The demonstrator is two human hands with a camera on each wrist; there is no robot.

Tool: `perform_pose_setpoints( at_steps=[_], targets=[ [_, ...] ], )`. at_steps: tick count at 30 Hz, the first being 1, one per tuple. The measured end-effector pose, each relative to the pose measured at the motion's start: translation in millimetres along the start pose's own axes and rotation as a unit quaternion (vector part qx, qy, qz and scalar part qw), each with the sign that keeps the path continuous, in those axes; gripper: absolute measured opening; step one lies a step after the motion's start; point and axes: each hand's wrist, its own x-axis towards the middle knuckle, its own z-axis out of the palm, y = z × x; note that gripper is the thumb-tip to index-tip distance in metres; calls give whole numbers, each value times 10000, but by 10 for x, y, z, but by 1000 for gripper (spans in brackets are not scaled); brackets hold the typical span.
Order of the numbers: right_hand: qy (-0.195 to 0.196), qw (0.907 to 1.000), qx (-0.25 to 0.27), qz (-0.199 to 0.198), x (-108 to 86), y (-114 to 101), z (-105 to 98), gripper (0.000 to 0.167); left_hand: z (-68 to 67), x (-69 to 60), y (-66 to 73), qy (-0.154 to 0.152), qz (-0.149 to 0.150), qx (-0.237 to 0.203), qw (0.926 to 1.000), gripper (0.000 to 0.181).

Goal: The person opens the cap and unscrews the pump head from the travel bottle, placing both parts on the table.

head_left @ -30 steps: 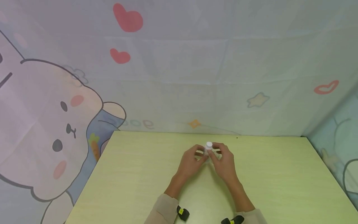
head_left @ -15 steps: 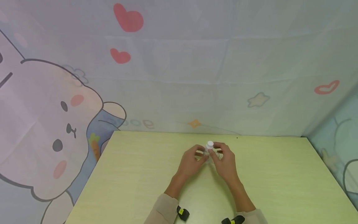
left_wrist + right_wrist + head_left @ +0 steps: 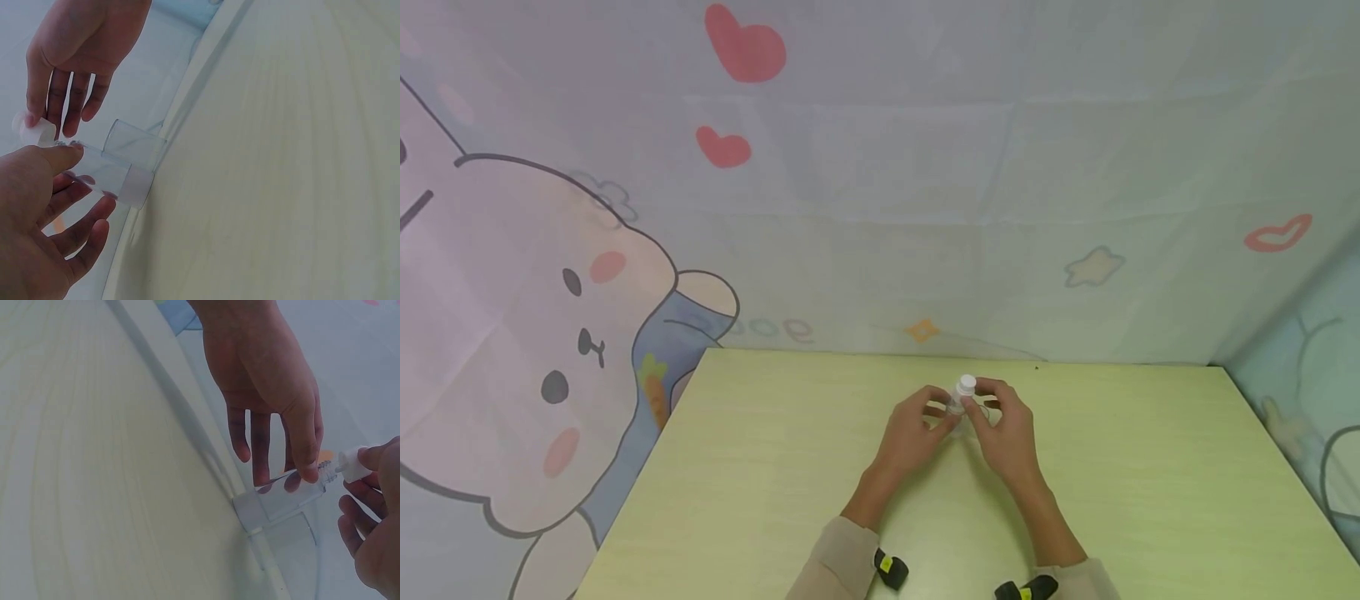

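Observation:
A small clear bottle (image 3: 287,495) with a whitish base stands on the table in front of me. My left hand (image 3: 910,435) grips it near the neck between thumb and fingers. The white cap (image 3: 354,465) is pinched by my right hand (image 3: 1006,435). Cap and threaded neck (image 3: 326,471) are apart, and a thin stem shows between them in the right wrist view. Beside the bottle, on the right hand's side, is a clear open cylinder (image 3: 132,142), like a transparent overcap. Fingers cover parts of the bottle in the head view.
The pale wooden table (image 3: 760,467) spreads out on both sides of the hands. Behind it hangs a printed cloth (image 3: 880,167) with hearts and a cartoon rabbit. Black straps with small devices sit at both cuffs.
The white cap has risen slightly and shifted right with my right hand, away from the bottle's neck. My left hand keeps its place on the bottle.

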Motion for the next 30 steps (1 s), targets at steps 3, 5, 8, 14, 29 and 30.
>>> perform_pose_setpoints(
  at_steps=[3, 5, 8, 14, 29, 30],
  targets=[
    [21, 10000, 57, -20, 10, -4, -5, 27, -1, 8, 0, 13, 23, -13, 10000, 31],
    [50, 10000, 67, -28, 17, -13, -8, 27, -1, 12, -4, 11, 20, -9, 10000, 31],
    [76, 9999, 64, 19, 22, -19, -12, 26, 0, 14, -6, 9, 24, -20, 10000, 31],
    [94, 9999, 78, 78, 19, -23, -26, 26, 3, 7, -7, 1, -22, -33, 10000, 32],
    [349, 9988, 188, 281, 11, -373, -61, 24, 5, 8, 3, 2, -66, -4, 10000, 30],
    [356, 9987, 192, 309, 12, -346, -59, 24, 4, 7, 4, -4, -71, -3, 10000, 31]
  ],
)
